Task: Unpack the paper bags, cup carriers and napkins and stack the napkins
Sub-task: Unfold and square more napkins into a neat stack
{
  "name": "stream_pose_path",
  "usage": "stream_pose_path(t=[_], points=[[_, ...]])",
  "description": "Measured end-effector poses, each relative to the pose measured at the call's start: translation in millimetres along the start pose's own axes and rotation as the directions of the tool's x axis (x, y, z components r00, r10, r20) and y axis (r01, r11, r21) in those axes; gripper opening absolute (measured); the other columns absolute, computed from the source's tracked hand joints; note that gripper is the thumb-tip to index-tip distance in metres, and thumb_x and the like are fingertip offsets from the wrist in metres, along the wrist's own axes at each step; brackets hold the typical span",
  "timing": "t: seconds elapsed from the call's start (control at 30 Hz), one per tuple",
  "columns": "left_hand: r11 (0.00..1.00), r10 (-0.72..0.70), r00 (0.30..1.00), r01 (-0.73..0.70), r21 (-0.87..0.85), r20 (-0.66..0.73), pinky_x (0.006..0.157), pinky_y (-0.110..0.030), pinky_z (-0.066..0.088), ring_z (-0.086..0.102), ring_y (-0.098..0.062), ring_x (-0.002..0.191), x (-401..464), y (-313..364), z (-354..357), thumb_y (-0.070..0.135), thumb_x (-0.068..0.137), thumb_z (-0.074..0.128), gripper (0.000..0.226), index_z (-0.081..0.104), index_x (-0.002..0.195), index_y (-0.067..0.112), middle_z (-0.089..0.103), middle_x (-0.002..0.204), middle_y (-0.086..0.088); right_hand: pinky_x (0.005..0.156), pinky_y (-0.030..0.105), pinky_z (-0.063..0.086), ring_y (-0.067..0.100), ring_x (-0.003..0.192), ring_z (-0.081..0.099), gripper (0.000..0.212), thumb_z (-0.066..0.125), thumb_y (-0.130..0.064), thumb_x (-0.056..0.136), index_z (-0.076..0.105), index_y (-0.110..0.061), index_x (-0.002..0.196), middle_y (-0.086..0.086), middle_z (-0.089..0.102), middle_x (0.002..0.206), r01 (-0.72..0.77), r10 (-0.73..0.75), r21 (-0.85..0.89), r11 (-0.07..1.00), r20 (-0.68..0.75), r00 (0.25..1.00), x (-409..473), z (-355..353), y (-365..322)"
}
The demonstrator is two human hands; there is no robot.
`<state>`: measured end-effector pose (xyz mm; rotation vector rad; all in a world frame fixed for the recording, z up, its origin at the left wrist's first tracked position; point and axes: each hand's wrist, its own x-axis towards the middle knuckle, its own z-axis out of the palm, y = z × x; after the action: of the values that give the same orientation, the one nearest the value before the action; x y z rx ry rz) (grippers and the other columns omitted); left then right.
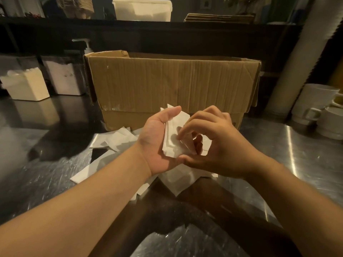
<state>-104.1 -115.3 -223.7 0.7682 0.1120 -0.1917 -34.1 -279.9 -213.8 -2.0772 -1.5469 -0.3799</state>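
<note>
- One steel bench (297, 154) carries everything here and reflects the light.
- One brown cardboard box (172, 84) stands on the bench just behind the hands, its near flap folded down over the front wall; what is inside it cannot be seen.
- One tall white sleeve of stacked cups (297, 58) leans up at the far right.
- Two pale containers (26, 86) stand side by side on the bench at the left, and one pump bottle (86, 46) shows behind the box's left corner.
- A cluster of white mugs (315, 106) sits at the right edge; an exact count cannot be made.
- Loose white napkins (113, 140) lie scattered on the bench under and around the hands, overlapping, too jumbled to count.
- One left hand (157, 143), palm turned up, has its grip closed around a small bundle of folded napkins (174, 134), thumb over the top edge.
- One right hand (217, 143) has its fingers curled, the fingertips (179, 137) pinching at the same bundle against the left palm.
- The sheets in the bundle are layered; their number cannot be told.
</note>
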Motion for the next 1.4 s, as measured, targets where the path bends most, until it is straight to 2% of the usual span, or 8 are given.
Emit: stream_pose_path(t=[0.13, 0.27, 0.4, 0.53, 0.73, 1.03, 1.23, 1.4], points=[[1.000, 0.017, 1.000, -0.017, -0.005, -0.027, 0.087, -0.035, 0.048, 0.061, -0.024, 0.090, -0.5, 0.2, 1.3, 0.045, 0.096, 0.059, 0.041, 0.067, 0.116, 0.011, 0.064, 0.096, -0.009, 0.097, 0.038, 0.031, 0.006, 0.113, 0.039, 0.037, 0.061, -0.067, 0.078, 0.060, -0.044, 0.107, -0.027, 0.053, 0.110, -0.005, 0.005, -0.017, 1.000, -0.019, 1.000, -0.3, 0.9, -1.1], [0.999, 0.033, 0.998, -0.033, -0.002, -0.061, 0.086, -0.039, 0.051, 0.062, -0.025, 0.091, -0.4, -0.2, 2.6, 0.046, 0.096, 0.058, 0.044, 0.066, 0.122, 0.012, 0.065, 0.097, -0.010, 0.096, 0.037, 0.030, 0.007, 0.114, 0.039, 0.031, 0.077, -0.044, 0.083, 0.064, -0.039, 0.111, -0.023, 0.056, 0.112, -0.009, 0.009, -0.027, 1.000, -0.003, 1.000, -0.6, -0.7, -0.5], [0.999, 0.030, 0.996, -0.029, 0.015, -0.081, 0.082, -0.038, 0.052, 0.063, -0.025, 0.088, -2.5, -0.6, 6.5, 0.045, 0.095, 0.057, 0.042, 0.068, 0.119, 0.011, 0.066, 0.093, -0.011, 0.096, 0.041, 0.032, 0.010, 0.111, 0.043, 0.026, 0.067, -0.053, 0.086, 0.066, -0.038, 0.107, -0.022, 0.057, 0.109, -0.003, 0.000, -0.060, 0.998, -0.045, 0.999, -0.5, 1.6, -1.6], [0.999, 0.039, 0.994, -0.038, 0.004, -0.102, 0.083, -0.039, 0.052, 0.063, -0.025, 0.087, -3.7, -0.5, 8.9, 0.043, 0.093, 0.059, 0.042, 0.067, 0.118, 0.011, 0.066, 0.091, -0.011, 0.093, 0.045, 0.034, 0.015, 0.106, 0.050, 0.011, 0.073, -0.040, 0.089, 0.071, -0.032, 0.096, -0.022, 0.057, 0.101, 0.035, -0.047, -0.090, 0.995, -0.136, 0.990, -0.3, 7.5, -2.9], [1.000, 0.020, 0.998, -0.021, -0.018, -0.061, 0.071, -0.034, 0.055, 0.064, -0.023, 0.074, -5.8, 0.4, 10.7, 0.045, 0.095, 0.056, 0.040, 0.065, 0.107, 0.008, 0.065, 0.083, -0.011, 0.095, 0.035, 0.030, 0.008, 0.108, 0.046, 0.024, 0.064, -0.060, 0.083, 0.067, -0.038, 0.092, -0.029, 0.054, 0.103, 0.096, -0.098, -0.036, 0.995, -0.070, 0.993, -2.0, 3.1, -2.0], [0.999, 0.042, 0.997, -0.042, 0.000, -0.070, 0.077, -0.035, 0.050, 0.064, -0.023, 0.079, -3.9, 1.6, 8.7, 0.046, 0.091, 0.059, 0.042, 0.067, 0.111, 0.010, 0.066, 0.089, -0.010, 0.091, 0.037, 0.031, 0.010, 0.104, 0.048, 0.015, 0.069, -0.047, 0.085, 0.070, -0.034, 0.093, -0.027, 0.052, 0.103, 0.100, -0.106, -0.074, 0.992, -0.076, 0.992, -0.8, 3.5, -2.6], [1.000, -0.003, 1.000, 0.003, 0.007, -0.030, 0.082, -0.033, 0.046, 0.060, -0.023, 0.082, -3.6, 1.7, 7.7, 0.039, 0.089, 0.064, 0.037, 0.069, 0.106, 0.007, 0.064, 0.089, -0.009, 0.091, 0.035, 0.031, 0.008, 0.106, 0.043, 0.022, 0.059, -0.059, 0.084, 0.068, -0.041, 0.095, -0.028, 0.052, 0.104, 0.085, -0.087, -0.051, 0.995, -0.048, 0.995, -1.0, 1.5, -1.7], [1.000, 0.001, 1.000, -0.001, 0.018, 0.008, 0.094, -0.036, 0.047, 0.058, -0.022, 0.097, -0.5, 1.5, 2.6, 0.036, 0.092, 0.067, 0.042, 0.060, 0.126, 0.013, 0.061, 0.101, -0.007, 0.102, 0.046, 0.037, 0.014, 0.120, 0.037, 0.036, 0.060, -0.065, 0.076, 0.059, -0.041, 0.102, -0.019, 0.048, 0.121, -0.006, 0.006, -0.017, 1.000, 0.010, 1.000, 1.4, -2.6, -2.9]])
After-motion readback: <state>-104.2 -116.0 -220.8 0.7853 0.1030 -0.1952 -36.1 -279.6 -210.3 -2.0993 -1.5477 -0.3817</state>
